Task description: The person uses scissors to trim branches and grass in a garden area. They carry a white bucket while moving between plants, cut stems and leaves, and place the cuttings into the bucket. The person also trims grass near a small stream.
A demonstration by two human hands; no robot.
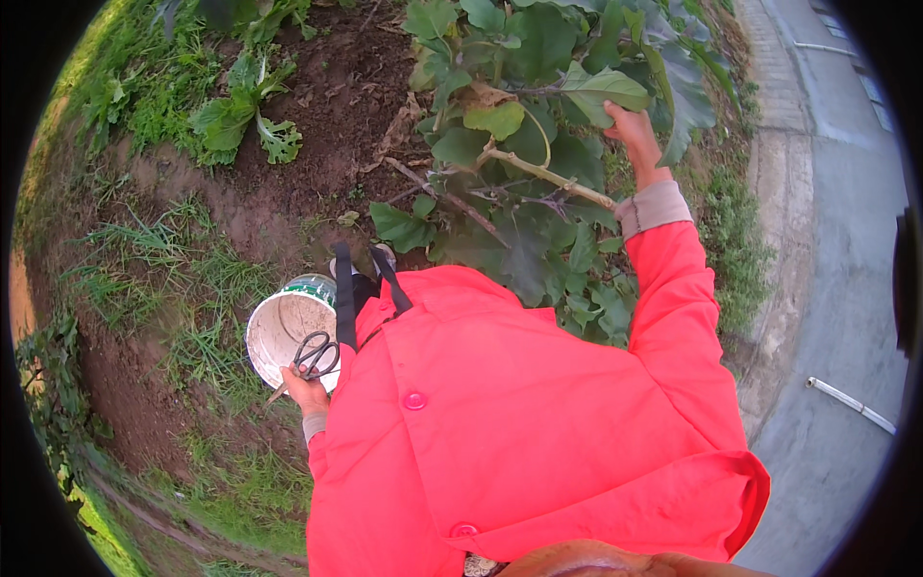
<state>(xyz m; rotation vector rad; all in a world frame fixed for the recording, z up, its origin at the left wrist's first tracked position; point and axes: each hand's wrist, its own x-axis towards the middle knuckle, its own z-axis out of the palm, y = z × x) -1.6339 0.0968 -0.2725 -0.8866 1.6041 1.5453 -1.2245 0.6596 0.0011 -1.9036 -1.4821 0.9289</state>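
Note:
At the lower left, my left hand point(306, 391) holds black-handled scissors point(315, 356) against the rim of a white plastic bucket point(270, 332); the scissors' blades point down and left, outside the bucket. The part of the bucket's inside that shows is whitish and smeared with dirt. My right hand point(633, 133) reaches up into a large leafy plant, which looks like an eggplant, with its fingers at the edge of a broad green leaf point(604, 91). Some of the fingers are hidden behind the foliage. A thick pale stem point(548, 177) runs below that leaf towards my sleeve cuff.
Brown soil point(339, 94) lies beyond my shoes, with a leafy green vegetable point(241, 115) at the upper left. Grassy plants point(216, 288) grow left of the bucket. On the right, a concrete edge point(779, 187) borders grey pavement with a white pipe point(851, 405).

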